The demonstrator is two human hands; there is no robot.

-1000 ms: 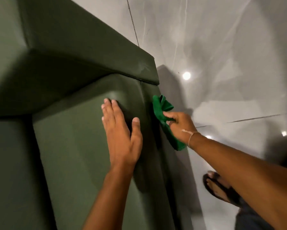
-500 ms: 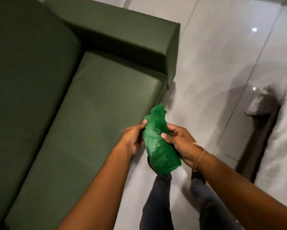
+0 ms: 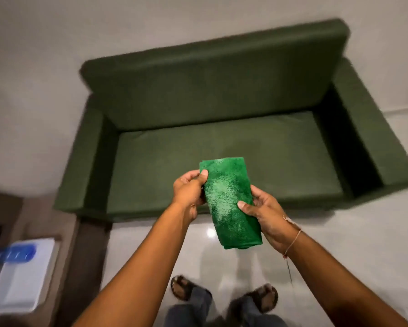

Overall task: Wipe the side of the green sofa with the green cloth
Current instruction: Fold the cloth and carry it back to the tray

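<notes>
Pale glossy floor [image 3: 316,244] fronts the green sofa [image 3: 221,147]. We stand facing it, left hand [image 3: 190,193] and right hand [image 3: 266,219] both pinching the folded green cloth [image 3: 229,204] between them, probably refolding it for a clean face.

Glossy tiled floor [image 3: 339,244], green sofa [image 3: 221,128] on it, 2 sandalled feet [image 3: 184,286]

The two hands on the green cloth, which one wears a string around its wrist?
The right hand, gripping the green cloth's lower edge, has a thin string bracelet. The left hand's wrist is bare.
</notes>
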